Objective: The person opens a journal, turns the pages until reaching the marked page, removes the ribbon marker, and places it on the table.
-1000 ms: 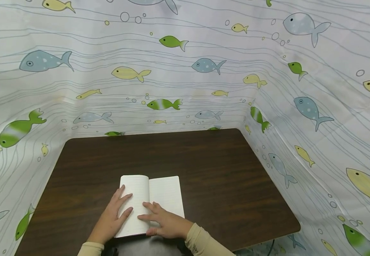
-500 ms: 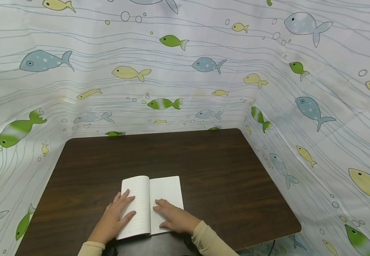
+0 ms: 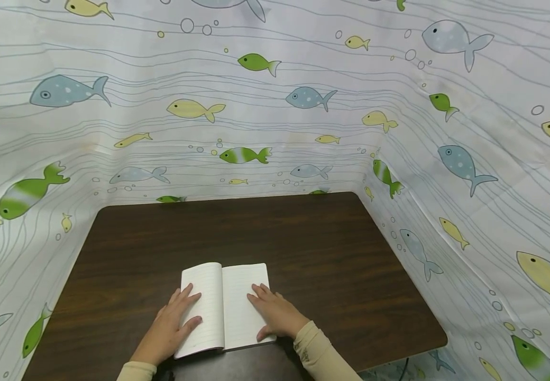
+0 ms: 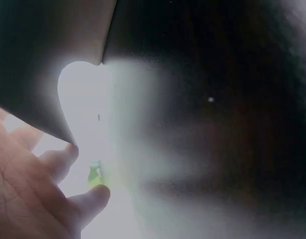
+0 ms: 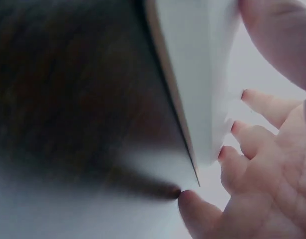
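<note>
An open notebook (image 3: 243,293) with white lined pages lies near the table's front edge, its left pages bulging towards the spine. My left hand (image 3: 167,323) rests on the left page at its outer edge, fingers spread and thumb towards the middle. Over the outer part of the right page lies my right hand (image 3: 280,313), its fingers extended and thumb near the lower edge. In the right wrist view the notebook's page block (image 5: 190,74) shows in profile, with the fingertips of the right hand (image 5: 267,164) around its outer side. The left wrist view shows the left hand (image 4: 28,184) beside a dark, curved sheet edge.
The dark brown wooden table (image 3: 346,264) has rounded corners. A white cloth (image 3: 265,121) printed with fish stands around its back and sides. A dark surface (image 3: 237,365) shows below the notebook at the front.
My right hand has slid rightwards from the spine across the right page to its outer edge. The left pages now bulge more at the spine; the left hand shifted slightly and then stayed.
</note>
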Available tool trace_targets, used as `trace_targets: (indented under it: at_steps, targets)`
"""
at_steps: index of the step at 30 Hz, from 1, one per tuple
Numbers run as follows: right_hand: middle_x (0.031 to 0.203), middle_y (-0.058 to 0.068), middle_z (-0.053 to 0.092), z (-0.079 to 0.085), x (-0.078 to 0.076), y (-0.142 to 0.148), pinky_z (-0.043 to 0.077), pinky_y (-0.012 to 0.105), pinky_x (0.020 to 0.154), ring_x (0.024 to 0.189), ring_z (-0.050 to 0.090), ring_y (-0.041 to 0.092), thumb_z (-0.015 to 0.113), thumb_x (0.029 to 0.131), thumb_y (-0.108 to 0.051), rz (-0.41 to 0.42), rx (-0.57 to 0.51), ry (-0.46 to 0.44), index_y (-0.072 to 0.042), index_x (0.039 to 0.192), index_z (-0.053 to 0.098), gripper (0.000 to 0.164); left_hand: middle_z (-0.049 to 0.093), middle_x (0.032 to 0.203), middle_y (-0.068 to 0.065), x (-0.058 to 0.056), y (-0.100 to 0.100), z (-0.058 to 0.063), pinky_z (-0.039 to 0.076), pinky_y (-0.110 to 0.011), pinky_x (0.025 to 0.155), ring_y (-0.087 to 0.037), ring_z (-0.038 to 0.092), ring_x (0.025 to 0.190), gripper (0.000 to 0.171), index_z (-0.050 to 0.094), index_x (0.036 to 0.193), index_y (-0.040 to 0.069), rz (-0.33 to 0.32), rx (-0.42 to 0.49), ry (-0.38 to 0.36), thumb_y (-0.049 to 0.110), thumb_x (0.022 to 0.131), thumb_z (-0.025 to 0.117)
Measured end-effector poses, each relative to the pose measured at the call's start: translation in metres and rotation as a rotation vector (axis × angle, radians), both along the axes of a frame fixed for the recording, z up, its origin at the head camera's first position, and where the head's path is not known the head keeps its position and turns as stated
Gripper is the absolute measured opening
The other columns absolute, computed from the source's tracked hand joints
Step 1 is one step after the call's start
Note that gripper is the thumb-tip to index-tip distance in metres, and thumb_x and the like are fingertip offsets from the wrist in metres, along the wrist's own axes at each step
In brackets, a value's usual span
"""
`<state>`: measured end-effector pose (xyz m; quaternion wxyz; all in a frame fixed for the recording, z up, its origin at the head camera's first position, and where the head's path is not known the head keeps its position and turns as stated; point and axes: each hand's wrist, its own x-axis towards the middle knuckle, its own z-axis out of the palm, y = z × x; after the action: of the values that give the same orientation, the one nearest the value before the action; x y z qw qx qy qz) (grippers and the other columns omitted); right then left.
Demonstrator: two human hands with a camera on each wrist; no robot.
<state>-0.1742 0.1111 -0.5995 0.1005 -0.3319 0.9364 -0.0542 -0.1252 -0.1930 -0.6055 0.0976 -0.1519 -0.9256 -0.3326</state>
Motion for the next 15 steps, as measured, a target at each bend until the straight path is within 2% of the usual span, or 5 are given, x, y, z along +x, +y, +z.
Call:
trace_targets:
  at_steps: [15]
  targets:
    - [0.158,0.001,0.028,-0.0007,0.0035,0.0032,0.044,0.051,0.100,0.146,0.026,0.020,0.076,0.059,-0.059,0.010,0.001,0.099,-0.021,0.149,0.039,0.104,0.039,0.152,-0.011,0.0018,0.0036,0.0028,0.028,-0.066,0.099,-0.046,0.030,0.138,0.050,0.057,0.134,0.017,0.010,-0.005,-0.016,0.040,0.091,0.065]
